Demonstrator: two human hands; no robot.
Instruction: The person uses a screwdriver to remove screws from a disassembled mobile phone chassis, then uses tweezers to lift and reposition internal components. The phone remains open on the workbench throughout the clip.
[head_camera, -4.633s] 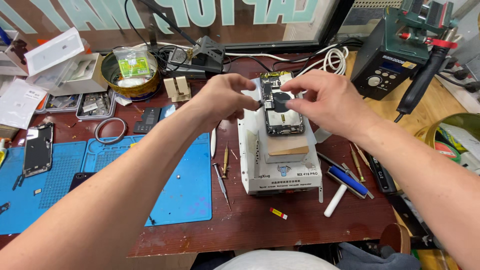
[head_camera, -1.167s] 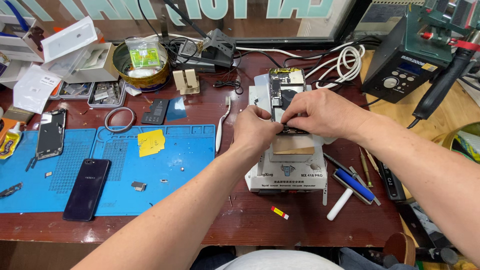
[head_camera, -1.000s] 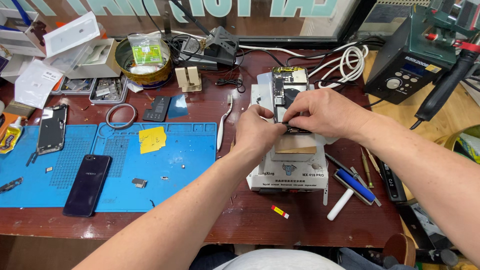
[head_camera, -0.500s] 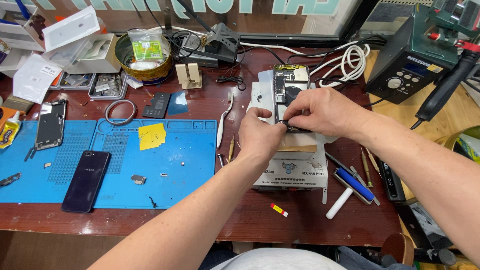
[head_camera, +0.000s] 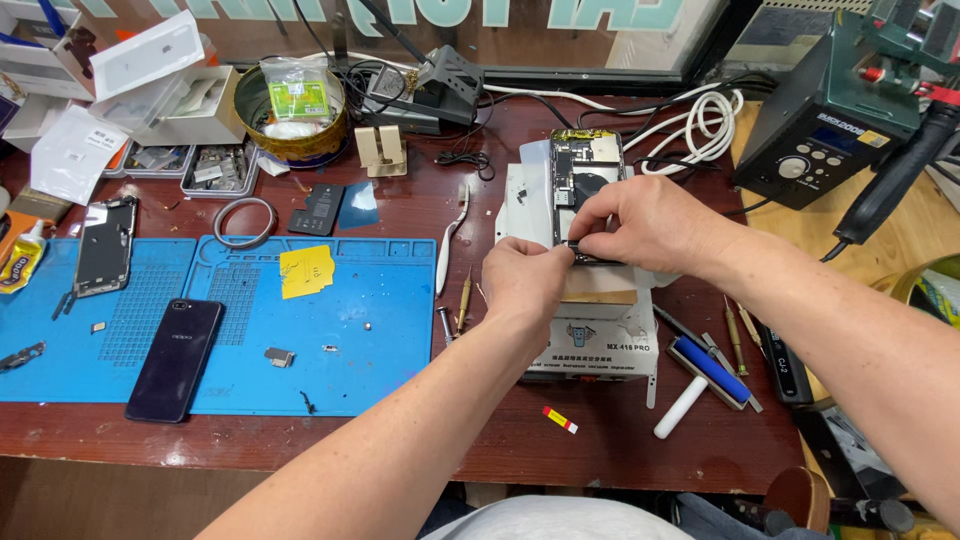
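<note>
An opened phone (head_camera: 585, 175) with its inner boards showing lies on a white heating plate machine (head_camera: 585, 335) at the middle of the red-brown desk. My left hand (head_camera: 525, 280) pinches the phone's near end, fingers closed on its edge. My right hand (head_camera: 645, 225) comes in from the right and grips the same lower end from above. A wooden block (head_camera: 600, 285) sits under the phone, partly hidden by my hands. What lies between my fingertips is hidden.
A blue work mat (head_camera: 200, 320) at left carries a dark phone (head_camera: 175, 358), a yellow note (head_camera: 307, 270) and small parts. White tweezers (head_camera: 447, 250) and screwdrivers (head_camera: 463, 300) lie beside the machine. A roller (head_camera: 700, 375), a soldering station (head_camera: 830, 130), a round tin (head_camera: 293, 115) and white cable (head_camera: 700, 125) surround it.
The view has shifted slightly as my head moved. My hands stay on the phone's lower end; earlier they were working higher up on the phone's middle.
</note>
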